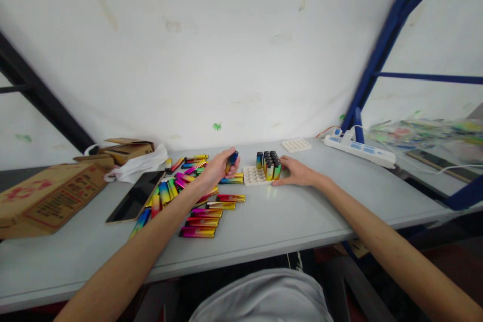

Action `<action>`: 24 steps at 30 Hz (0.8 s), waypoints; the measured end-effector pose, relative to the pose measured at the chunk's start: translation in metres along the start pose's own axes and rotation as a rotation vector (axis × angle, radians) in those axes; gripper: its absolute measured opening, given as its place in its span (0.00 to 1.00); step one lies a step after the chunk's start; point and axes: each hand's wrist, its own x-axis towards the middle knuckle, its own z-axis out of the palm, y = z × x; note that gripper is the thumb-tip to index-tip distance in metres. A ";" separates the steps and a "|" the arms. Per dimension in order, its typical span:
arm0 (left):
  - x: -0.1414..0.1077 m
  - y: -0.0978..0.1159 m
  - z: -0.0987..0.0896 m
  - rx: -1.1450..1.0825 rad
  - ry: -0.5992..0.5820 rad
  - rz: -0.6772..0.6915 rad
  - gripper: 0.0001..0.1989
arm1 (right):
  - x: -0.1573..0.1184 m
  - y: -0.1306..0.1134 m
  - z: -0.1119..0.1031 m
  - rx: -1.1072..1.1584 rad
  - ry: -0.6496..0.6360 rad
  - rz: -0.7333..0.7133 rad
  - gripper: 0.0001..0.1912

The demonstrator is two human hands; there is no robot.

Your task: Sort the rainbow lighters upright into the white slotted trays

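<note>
Carefully: your left hand (pixel 221 167) has its grip clamped on a glossy blue-and-gold lighter (pixel 231 162), just left of the white plastic grid tray (pixel 252 176). Your right hand (pixel 296 172) curves at the tray's right end; whether its grip is closed on anything, I cannot tell. A bump there could topple the upright black-topped metallic lighters (pixel 269 171). Your left forearm (pixel 145 246), if it dips, might scatter the loose shiny multicoloured lighters (pixel 204 222) left of the tray.

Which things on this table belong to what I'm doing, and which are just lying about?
Likely in use:
lighter in the left hand
white tray by the right hand
upright lighters
loose lighters

Probably just lying about:
cardboard boxes
white bag
dark flat device
power strip
second tray, perhaps spare
</note>
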 end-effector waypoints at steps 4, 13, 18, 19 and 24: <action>-0.001 0.001 0.000 -0.025 -0.012 -0.015 0.21 | 0.000 0.000 0.000 -0.002 -0.012 0.014 0.34; -0.007 0.004 0.005 0.008 -0.025 -0.020 0.16 | 0.000 0.000 0.000 -0.011 0.005 0.011 0.36; -0.005 0.002 0.005 0.018 0.024 -0.039 0.14 | 0.000 0.001 0.000 -0.002 0.004 0.006 0.35; -0.004 0.001 0.004 0.016 0.028 -0.044 0.14 | 0.000 0.001 0.000 -0.004 0.005 0.003 0.35; 0.000 -0.004 0.002 -0.007 0.020 -0.043 0.16 | 0.000 0.001 0.001 0.010 0.024 -0.003 0.35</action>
